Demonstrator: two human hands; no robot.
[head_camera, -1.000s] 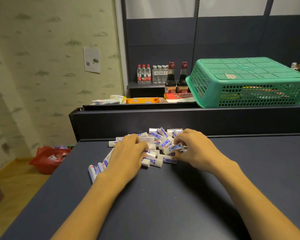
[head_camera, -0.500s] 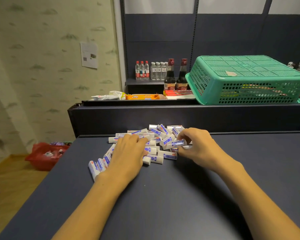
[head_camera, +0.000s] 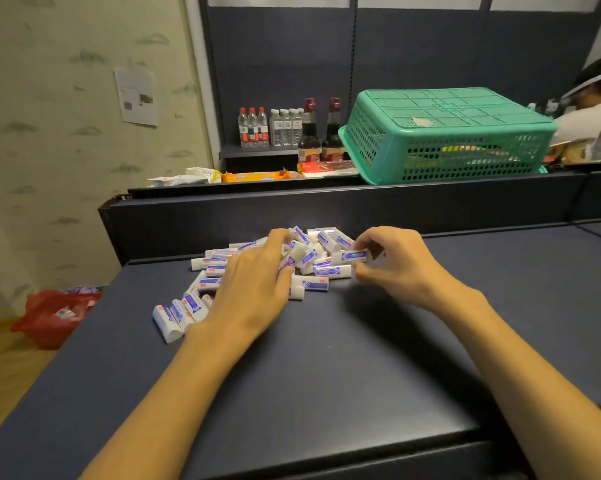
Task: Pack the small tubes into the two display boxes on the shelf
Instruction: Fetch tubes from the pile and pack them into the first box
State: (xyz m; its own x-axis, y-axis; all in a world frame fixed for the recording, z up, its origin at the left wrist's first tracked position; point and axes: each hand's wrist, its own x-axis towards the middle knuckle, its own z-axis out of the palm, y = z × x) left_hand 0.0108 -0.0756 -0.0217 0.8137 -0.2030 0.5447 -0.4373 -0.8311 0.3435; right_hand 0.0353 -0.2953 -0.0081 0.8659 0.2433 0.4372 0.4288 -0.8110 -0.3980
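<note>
On the dark desk (head_camera: pixel 327 375) my left hand (head_camera: pixel 254 289) lies flat, fingers spread over the heap of tubes (head_camera: pixel 313 258); my right hand (head_camera: pixel 392 265) pinches 1 tube (head_camera: pixel 349 256) by its end; they look light, stiff, slick, best gripped mid-body; beyond, a green basket (head_camera: pixel 444 133); no boxes visible.

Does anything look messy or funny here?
Yes. The small tubes lie in a jumbled heap on the dark shelf top, pointing every way, under the left hand and beside the right hand. Behind them, the green basket sits upside down over some packets. No display boxes are in view.
</note>
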